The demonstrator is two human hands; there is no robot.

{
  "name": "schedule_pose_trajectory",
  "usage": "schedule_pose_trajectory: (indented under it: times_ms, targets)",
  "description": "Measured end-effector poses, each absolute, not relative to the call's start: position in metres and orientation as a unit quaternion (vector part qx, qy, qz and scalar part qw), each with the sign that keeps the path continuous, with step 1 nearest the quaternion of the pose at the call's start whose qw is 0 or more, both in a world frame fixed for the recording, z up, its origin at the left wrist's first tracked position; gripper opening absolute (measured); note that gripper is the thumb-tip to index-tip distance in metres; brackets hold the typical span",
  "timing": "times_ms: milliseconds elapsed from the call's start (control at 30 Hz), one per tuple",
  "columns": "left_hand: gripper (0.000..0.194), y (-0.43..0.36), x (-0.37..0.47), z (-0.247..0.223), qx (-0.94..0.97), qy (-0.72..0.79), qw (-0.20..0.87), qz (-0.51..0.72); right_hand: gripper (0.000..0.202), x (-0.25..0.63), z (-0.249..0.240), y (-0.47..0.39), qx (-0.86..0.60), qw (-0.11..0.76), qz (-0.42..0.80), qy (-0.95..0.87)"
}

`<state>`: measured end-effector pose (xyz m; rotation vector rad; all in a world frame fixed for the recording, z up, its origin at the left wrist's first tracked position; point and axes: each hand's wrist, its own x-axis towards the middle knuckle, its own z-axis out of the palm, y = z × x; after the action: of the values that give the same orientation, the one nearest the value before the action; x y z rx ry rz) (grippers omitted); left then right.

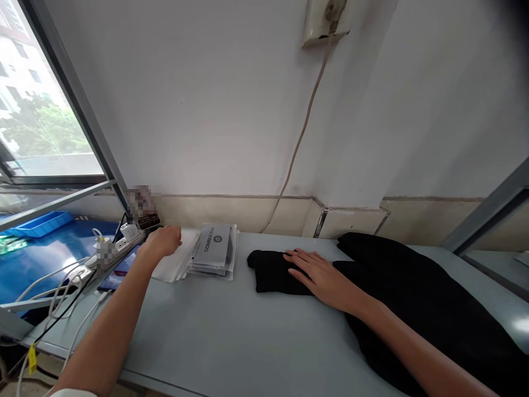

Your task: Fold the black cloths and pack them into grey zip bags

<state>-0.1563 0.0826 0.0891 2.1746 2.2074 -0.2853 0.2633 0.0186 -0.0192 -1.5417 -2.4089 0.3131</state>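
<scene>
Right hand (pixel 318 277) open, flat on the black cloth (pixel 270 274) near the tabletop's (pixel 215 331) back edge: likely soft, light, best scooped at its folds! Left hand (pixel 163 241) curls by white bags (pixel 176 266), grip unclear.

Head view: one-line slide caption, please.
Right hand flat on folded black fabric; left hand, fingers curled, near white sheets beside a ROCKBROS-printed stack on a gray table.
</scene>
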Motion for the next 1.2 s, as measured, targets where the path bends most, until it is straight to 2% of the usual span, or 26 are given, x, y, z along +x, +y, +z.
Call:
schedule_pose_trajectory:
  times_ms: [200, 333, 467, 667, 767, 867, 933, 1033, 1100, 1200]
  targets:
    - [0.052, 0.085, -0.157, 0.085, 0.661, 0.727, 0.122, -0.142, 0.059, 0.264, -0.021, 0.02, -0.532, 0.132, 0.116, -0.828]
    - [0.042, 0.088, -0.157, 0.079, 0.662, 0.723, 0.131, -0.144, 0.058, 0.265, -0.023, 0.02, -0.53, 0.131, 0.112, -0.83]
    - [0.026, 0.093, -0.161, 0.077, 0.689, 0.712, 0.086, -0.106, 0.057, 0.265, -0.024, 0.019, -0.525, 0.135, 0.109, -0.833]
    - [0.032, 0.082, -0.133, 0.088, 0.742, 0.669, -0.047, 0.03, 0.05, 0.26, -0.012, 0.018, -0.516, 0.174, 0.078, -0.835]
    - [0.02, 0.066, -0.105, 0.09, 0.805, 0.575, -0.044, 0.136, 0.047, 0.257, -0.005, 0.016, -0.535, 0.189, 0.078, -0.819]
    - [0.013, 0.048, -0.076, 0.082, 0.86, 0.476, 0.026, 0.182, 0.055, 0.255, -0.002, 0.012, -0.569, 0.183, 0.11, -0.794]
    - [0.014, 0.039, -0.059, 0.07, 0.887, 0.423, 0.065, 0.173, 0.068, 0.254, 0.001, 0.011, -0.589, 0.156, 0.148, -0.779]
    - [0.013, 0.031, -0.042, 0.048, 0.903, 0.392, 0.084, 0.152, 0.072, 0.255, 0.004, 0.009, -0.597, 0.121, 0.237, -0.757]
    - [0.012, 0.029, -0.034, 0.035, 0.905, 0.39, 0.084, 0.147, 0.07, 0.257, 0.003, 0.01, -0.583, 0.135, 0.289, -0.747]
    - [0.013, 0.029, -0.028, 0.022, 0.898, 0.404, 0.084, 0.152, 0.064, 0.259, -0.002, 0.012, -0.56, 0.207, 0.323, -0.734]
